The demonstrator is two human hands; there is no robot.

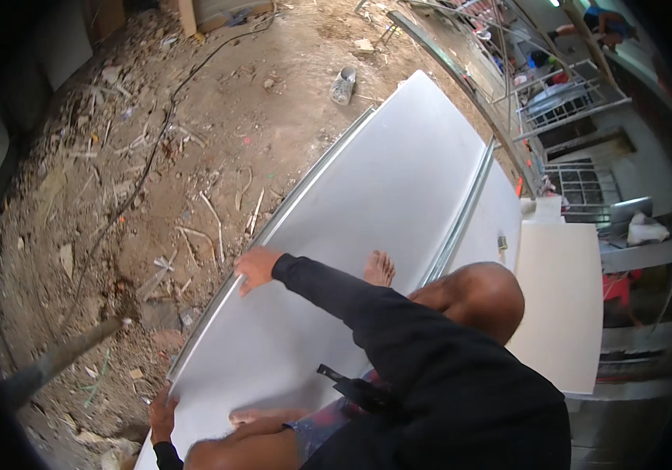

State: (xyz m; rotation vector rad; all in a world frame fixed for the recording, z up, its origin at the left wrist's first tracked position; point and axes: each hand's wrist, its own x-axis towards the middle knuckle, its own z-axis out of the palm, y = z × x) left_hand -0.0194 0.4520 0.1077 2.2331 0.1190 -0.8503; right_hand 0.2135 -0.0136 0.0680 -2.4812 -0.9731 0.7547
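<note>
A large white sheet, looking like a plasterboard panel, stretches out under me. My bare feet rest on it. My right hand grips its left long edge, with the fingers curled over the rim. Farther down the same edge my left hand takes hold too, its fingers partly hidden by the board. A grey strip along that edge shows just past the panel. Thin metal channels lie lengthwise on the sheet's right side. Near my waist sticks out a black object that I cannot make out.
Rubble-strewn dirt ground spreads to the left, crossed by a black cable. A dirty bucket lies beyond the panel. A pole juts in at lower left. Another pale board and metal frames are at right.
</note>
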